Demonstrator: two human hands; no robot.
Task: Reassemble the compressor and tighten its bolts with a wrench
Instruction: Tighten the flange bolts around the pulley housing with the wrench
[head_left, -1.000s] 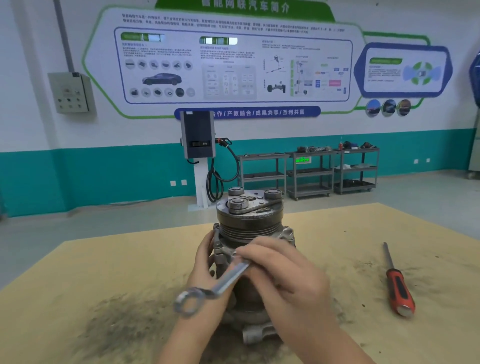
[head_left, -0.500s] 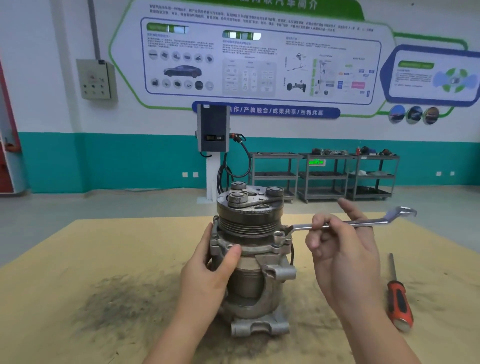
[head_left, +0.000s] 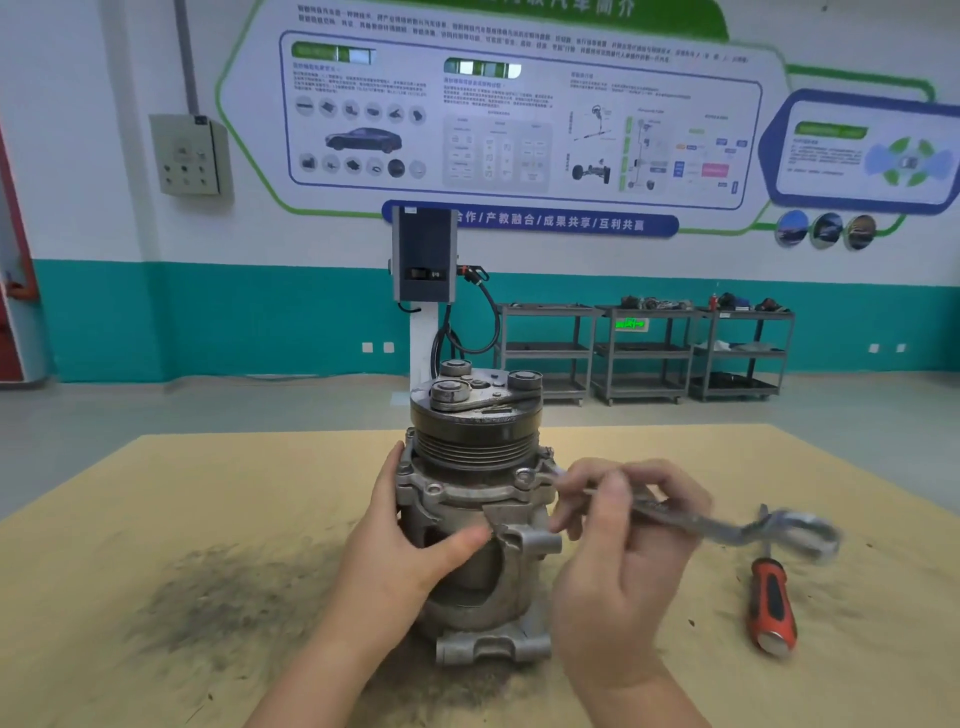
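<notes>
I'm in an automotive training workshop: a car-systems poster (head_left: 519, 109) covers the wall, a charger (head_left: 424, 254) stands below it, carts (head_left: 644, 353) of parts line the teal wall, and my bench (head_left: 156, 519) is smeared with grime.

My single head-worn view looks forward and slightly down, close above my left hand (head_left: 410, 561) and right hand (head_left: 618, 571); the compressor (head_left: 478, 467) stands just beyond my fingertips.

Left hand (head_left: 410, 551) wrapped around compressor (head_left: 478, 519) body, thumb forward, right hand (head_left: 618, 561) gripping wrench (head_left: 727, 525) shaft, fingers curled
</notes>
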